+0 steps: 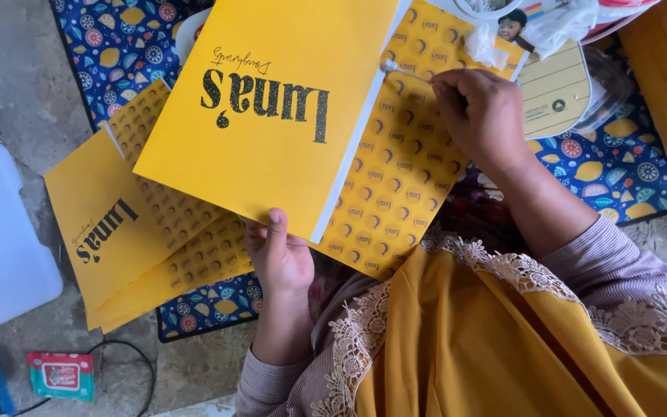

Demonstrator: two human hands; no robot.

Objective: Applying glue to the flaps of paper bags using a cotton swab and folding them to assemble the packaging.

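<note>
Mustard cloth [488, 347] drapes nearest. Above it, I see my left hand [278, 259] pinching the yellow folded card [272, 108] at its lower edge; my right hand [482, 116] grips what may be a cotton swab [403, 69].

Left hand [279, 259] fingers hidden beneath the yellow folder [272, 108], folder top cut off by the frame, swab [404, 70] end covered by right hand [482, 116] fingers

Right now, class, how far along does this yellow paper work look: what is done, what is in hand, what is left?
Done, apparently: similar yellow pieces lie stacked on the patterned mat. In hand: the left hand holds a yellow sheet by its lower edge while the right hand works a cotton swab along the patterned flap. Left: that flap still lies open.
</note>
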